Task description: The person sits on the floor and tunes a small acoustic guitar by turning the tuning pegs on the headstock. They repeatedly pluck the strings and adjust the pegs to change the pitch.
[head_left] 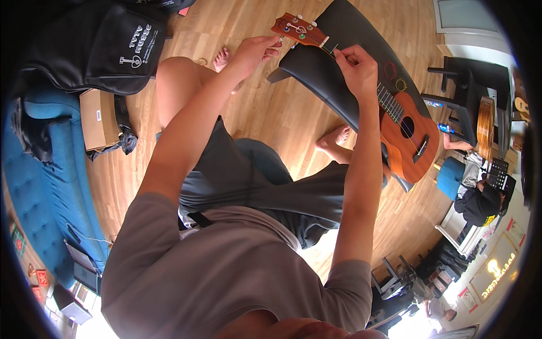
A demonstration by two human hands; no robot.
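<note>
A brown wooden ukulele (418, 142) lies on a black padded bench (353, 35), its headstock (298, 30) toward the upper left. Fingers of my left hand (257, 55) are closed at a tuning peg on the near edge of the headstock. Over the upper neck, just past the nut, my right hand (358, 68) is pinched closed close to the fretboard. What it pinches, if anything, is too thin to make out. Strings run along the lower fretboard to the bridge (419, 148). Beside the neck, a red coil (390, 70) and a yellow coil (401, 85) rest on the bench.
To the left stand a blue sofa (51, 169), a cardboard box (97, 120) and a black bag (107, 45). Black stools (463, 85) and another ukulele (485, 127) are at the right. Farther off, a person in black (477, 203) sits by a music stand (499, 172).
</note>
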